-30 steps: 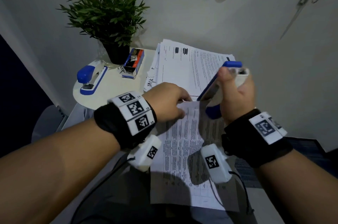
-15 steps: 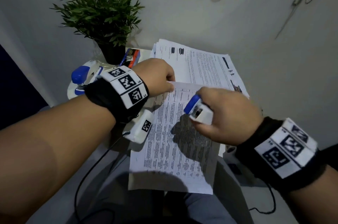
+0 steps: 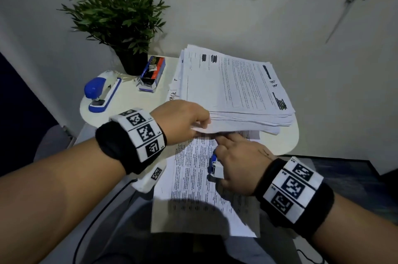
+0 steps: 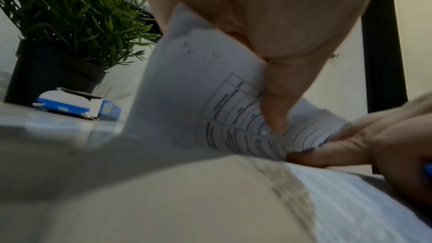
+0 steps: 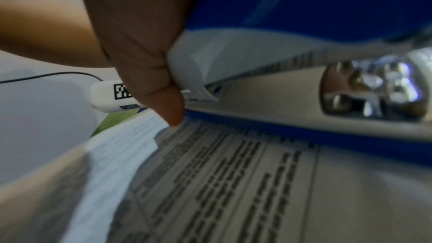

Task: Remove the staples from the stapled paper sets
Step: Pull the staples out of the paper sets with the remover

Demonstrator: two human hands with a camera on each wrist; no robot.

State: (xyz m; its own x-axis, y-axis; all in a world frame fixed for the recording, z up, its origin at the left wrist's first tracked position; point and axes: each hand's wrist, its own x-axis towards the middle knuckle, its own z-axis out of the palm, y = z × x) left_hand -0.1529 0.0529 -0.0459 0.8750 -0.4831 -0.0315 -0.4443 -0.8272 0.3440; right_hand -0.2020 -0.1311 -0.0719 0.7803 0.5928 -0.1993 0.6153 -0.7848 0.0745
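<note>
Head view: left hand (image 3: 183, 121) is pinching a folded-back sheet (image 3: 217, 129); right hand (image 3: 239, 162) is gripping a blue-white stapler (image 3: 215, 165).
A tall paper stack (image 3: 234, 89) is filling the table's (image 3: 286, 140) far edge; much apparently remains.

Dim, bluish light throughout; wrist views blurred close up, head view edge-warped.

Right hand (image 3: 239, 162) covers most of the blue-white stapler (image 3: 215, 166); only its near end shows in head view. Staple itself: too small/hidden under left hand (image 3: 185, 121) & lifted sheet (image 3: 226, 129). Right wrist view blurred, print on paper set (image 5: 233, 182) unreadable. Left wrist view: near half a blur, plant (image 4: 58, 12) cut off at top & left edge.
</note>
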